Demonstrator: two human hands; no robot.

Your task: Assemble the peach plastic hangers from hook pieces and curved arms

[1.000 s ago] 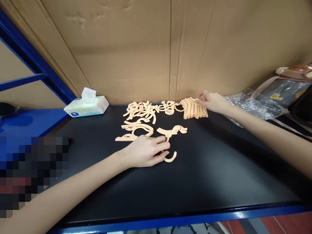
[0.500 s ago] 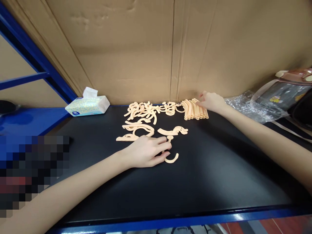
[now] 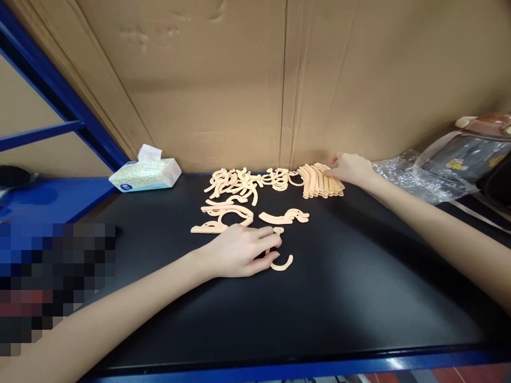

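My left hand (image 3: pixel 243 250) curls low over the black tabletop, its fingers closed around a beige plastic hanger hook (image 3: pixel 283 264). The hook's curved end shows past my fingertips; the rest is partly covered. Farther back on the right, my right hand (image 3: pixel 351 169) has its fingertips at the right end of a row of curved hanger arms (image 3: pixel 317 182), thumb and finger around one of them. Between the hands lies a joined hanger piece (image 3: pixel 284 216). More hanger parts (image 3: pixel 227 211) rest just behind my left hand.
A loose pile of beige hooks and small parts (image 3: pixel 231 182) lies along the cardboard wall (image 3: pixel 199 96). A tissue pack (image 3: pixel 146 174) stands at the back left. Crumpled clear plastic (image 3: pixel 415 175) and a see-through bag (image 3: pixel 459 151) sit at the right. A blue frame edges the table.
Both hands stay nearly in place. The row of hanger arms has spread slightly at its right end under my right hand. The view has shifted a little.
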